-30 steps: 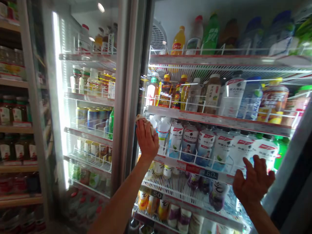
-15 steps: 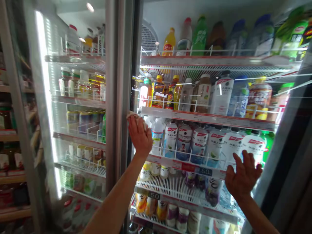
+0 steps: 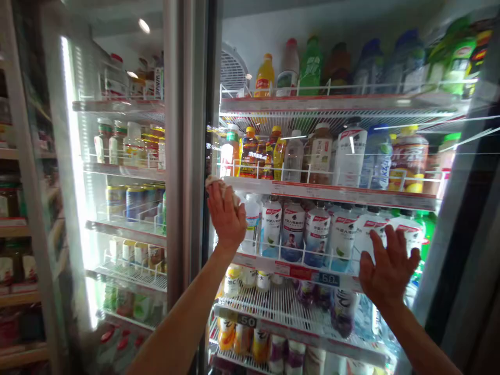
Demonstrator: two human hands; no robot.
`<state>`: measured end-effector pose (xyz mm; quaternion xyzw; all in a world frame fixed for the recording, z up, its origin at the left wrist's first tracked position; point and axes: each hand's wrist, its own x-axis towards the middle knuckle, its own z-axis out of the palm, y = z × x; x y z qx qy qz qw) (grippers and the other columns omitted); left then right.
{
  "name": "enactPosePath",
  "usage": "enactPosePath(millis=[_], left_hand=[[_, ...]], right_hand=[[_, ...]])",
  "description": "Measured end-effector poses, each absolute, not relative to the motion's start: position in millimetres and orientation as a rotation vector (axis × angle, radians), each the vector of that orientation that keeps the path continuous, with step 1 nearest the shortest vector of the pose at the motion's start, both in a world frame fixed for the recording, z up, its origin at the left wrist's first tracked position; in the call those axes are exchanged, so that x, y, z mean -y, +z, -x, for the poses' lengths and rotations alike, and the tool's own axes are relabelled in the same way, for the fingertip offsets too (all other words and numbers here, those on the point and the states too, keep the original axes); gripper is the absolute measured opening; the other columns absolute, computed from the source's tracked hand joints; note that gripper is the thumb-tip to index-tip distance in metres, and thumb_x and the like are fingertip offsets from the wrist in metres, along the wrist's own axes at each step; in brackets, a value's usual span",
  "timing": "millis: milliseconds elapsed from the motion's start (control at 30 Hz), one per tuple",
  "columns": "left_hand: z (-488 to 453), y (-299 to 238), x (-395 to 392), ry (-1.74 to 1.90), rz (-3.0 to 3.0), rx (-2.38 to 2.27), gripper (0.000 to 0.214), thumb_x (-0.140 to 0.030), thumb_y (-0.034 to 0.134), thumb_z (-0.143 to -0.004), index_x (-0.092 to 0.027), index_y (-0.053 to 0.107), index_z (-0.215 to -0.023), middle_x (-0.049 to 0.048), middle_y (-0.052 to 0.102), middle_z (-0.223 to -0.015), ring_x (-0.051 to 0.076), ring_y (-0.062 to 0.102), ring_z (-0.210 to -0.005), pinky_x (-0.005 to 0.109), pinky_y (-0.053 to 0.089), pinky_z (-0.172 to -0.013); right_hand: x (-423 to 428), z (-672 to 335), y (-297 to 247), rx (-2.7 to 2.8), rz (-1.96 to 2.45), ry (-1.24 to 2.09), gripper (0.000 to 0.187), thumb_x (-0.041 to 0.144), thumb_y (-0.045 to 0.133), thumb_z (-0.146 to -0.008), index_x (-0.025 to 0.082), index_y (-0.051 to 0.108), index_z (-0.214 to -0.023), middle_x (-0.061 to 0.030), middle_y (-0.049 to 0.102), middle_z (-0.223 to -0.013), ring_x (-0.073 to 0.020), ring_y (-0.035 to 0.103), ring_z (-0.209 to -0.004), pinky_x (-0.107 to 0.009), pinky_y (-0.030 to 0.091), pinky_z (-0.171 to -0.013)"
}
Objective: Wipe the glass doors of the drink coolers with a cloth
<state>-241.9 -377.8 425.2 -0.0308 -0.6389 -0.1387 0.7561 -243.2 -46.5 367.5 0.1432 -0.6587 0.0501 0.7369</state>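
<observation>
- Head view: left hand (image 3: 227, 221), fingers extended, slightly parted, holds cloth (image 3: 213, 180) beside dark door frame (image 3: 213, 88)
- right hand (image 3: 388, 268), fingers spread, in front of white-labelled bottles (image 3: 344, 237)

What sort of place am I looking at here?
Most likely a shop's chilled-drinks section: the row of labelled bottles, the number tag below them, which looks like a price, and the bright light strip at left all suggest a display cooler.
</observation>
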Motion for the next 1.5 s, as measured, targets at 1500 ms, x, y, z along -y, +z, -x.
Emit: enactPosePath(millis=[1500], left_hand=[[242,444,358,-0.216,0.145,1.423,0.046,-0.027,0.043,-0.087,-0.015,0.04,-0.131,0.0167,0.026,-0.147,0.025,0.015,-0.139,0.046,0.024,-0.109]], right_hand=[[53,234,367,1.492,-0.322,0.304,0.042,0.023,0.044,-0.086,0.021,0.047,-0.128,-0.0124,0.043,-0.139,-0.0263,0.033,-0.132,-0.052,0.015,-0.109]])
